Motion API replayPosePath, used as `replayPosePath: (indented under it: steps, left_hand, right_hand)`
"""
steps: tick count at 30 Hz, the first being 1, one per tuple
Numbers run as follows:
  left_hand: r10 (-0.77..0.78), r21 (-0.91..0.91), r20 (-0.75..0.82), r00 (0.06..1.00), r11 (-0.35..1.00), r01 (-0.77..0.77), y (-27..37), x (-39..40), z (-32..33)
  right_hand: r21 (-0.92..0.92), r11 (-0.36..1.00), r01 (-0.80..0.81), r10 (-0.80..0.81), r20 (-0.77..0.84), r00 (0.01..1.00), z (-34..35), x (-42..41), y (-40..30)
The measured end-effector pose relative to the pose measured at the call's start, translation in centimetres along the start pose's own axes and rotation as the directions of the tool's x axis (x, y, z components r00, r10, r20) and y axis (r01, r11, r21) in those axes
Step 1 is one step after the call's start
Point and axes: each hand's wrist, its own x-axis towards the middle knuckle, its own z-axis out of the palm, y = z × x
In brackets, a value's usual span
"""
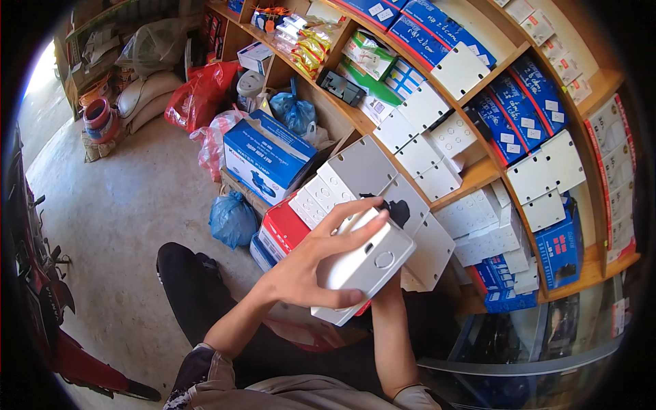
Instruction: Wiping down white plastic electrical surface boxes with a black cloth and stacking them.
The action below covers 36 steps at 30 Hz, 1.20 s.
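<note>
A white plastic junction box (366,256) with a round knockout is held above my lap. My left hand (312,261) spans it from the left, with the thumb on the near side and fingers over the top. Beneath and behind the box, my right hand (390,287) is mostly hidden; its grip cannot be made out. Just beyond lie large white and grey box covers (364,164), one with a dark torn patch (397,210). Smaller white boxes with round knockouts (323,192) stand left of them, over a red carton (287,225).
Wooden shelves (474,177) with white boxes and blue cartons curve along the right. A water pump carton (269,154) and a blue plastic bag (233,220) are ahead left. A glass display case (517,359) stands at lower right, a red motorbike (87,359) at far left.
</note>
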Motion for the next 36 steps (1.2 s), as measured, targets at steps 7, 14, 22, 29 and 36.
replayPosePath:
  steps: [7,14,22,29,36]
  left_hand:
    - [0.113,0.08,-0.086,0.99,0.991,-0.106,-0.6,-0.7,-0.3]
    - [0.233,0.07,-0.3,0.925,0.973,-0.222,-0.8,-1.0,-0.7]
    - [-0.202,-0.1,-0.432,0.879,0.979,0.176,1.0,-0.1,-2.0]
    - [-0.027,0.002,-0.295,0.955,1.0,0.029,0.4,-0.6,-3.0]
    - [0.229,0.238,-0.299,0.926,0.958,-0.16,-0.6,-1.1,-2.6]
  right_hand:
    - [0.342,0.922,-0.184,0.158,0.103,0.982,3.8,0.0,-3.1]
    - [0.226,0.923,-0.312,0.259,0.235,0.937,4.6,-0.7,-3.7]
    - [-0.221,0.957,0.187,-0.191,0.002,0.982,4.5,-2.4,-1.9]
    - [-0.616,0.692,0.376,-0.065,0.466,0.883,3.2,-1.2,-3.2]
    - [-0.465,0.867,0.18,0.003,0.367,0.93,4.1,-1.8,-5.1]
